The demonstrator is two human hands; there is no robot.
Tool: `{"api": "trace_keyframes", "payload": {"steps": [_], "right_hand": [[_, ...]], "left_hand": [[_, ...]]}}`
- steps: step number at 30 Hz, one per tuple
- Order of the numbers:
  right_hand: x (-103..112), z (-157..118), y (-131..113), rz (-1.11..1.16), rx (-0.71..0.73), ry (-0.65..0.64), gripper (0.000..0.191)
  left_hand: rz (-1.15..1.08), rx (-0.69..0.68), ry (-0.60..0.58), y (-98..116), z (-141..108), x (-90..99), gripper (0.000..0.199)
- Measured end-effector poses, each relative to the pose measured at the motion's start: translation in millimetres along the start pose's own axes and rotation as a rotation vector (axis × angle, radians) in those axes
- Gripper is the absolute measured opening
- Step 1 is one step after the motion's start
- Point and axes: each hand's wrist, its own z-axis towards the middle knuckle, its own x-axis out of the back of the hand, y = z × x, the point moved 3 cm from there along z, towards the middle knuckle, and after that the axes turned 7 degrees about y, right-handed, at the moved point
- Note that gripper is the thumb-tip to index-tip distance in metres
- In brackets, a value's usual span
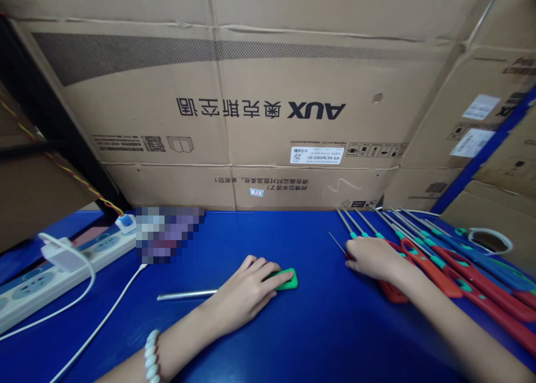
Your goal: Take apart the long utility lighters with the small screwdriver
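My left hand lies over a green long-necked lighter on the blue table, its fingers curved round the handle and the index finger along the top. The silver tube of that lighter points left from under my wrist; the middle is hidden by the hand. On the right, my right hand is closed on a small tool with a thin metal shaft that points up and left; its handle is mostly hidden. Beside and beneath this hand lies a row of long-necked lighters with red, orange and blue handles.
A large cardboard sheet stands upright along the back. At left, a white power strip carries plugs, and a white cable crosses the table. A pixelated patch covers something behind it. A roll of tape is at far right.
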Motion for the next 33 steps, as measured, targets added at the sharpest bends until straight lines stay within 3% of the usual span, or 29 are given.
{"api": "trace_keyframes", "payload": {"steps": [7, 16, 21, 24, 27, 30, 33], "right_hand": [[15.9, -3.5, -11.9, -0.004, 0.005, 0.075, 0.021], [6.2, -6.4, -17.5, 0.066, 0.088, 0.042, 0.008], [15.5, -3.8, -19.6, 0.104, 0.064, 0.13, 0.006], [30.8, -5.9, -24.4, 0.387, 0.067, 0.353, 0.008], [42.0, -13.0, -30.8, 0.936, 0.139, 0.593, 0.012], [41.4, -17.8, -40.6, 1.355, 0.2, 0.58, 0.015], [37.2, -19.5, -52.2, 1.535, 0.258, 0.483, 0.016]], "left_hand": [[0.002, 0.022, -0.026, -0.5, 0.9, -0.3, 0.041], [-0.017, 0.016, 0.001, -0.7, 0.5, -0.6, 0.036], [-0.029, 0.018, 0.014, -0.4, 0.7, -0.6, 0.033], [-0.034, 0.026, 0.013, -0.8, 0.8, -1.2, 0.03], [-0.039, 0.03, 0.014, -1.7, 0.3, -2.6, 0.029], [-0.04, 0.032, 0.013, -2.7, -0.1, -3.8, 0.03], [-0.039, 0.029, 0.017, -2.9, 0.0, -3.5, 0.03]]}}
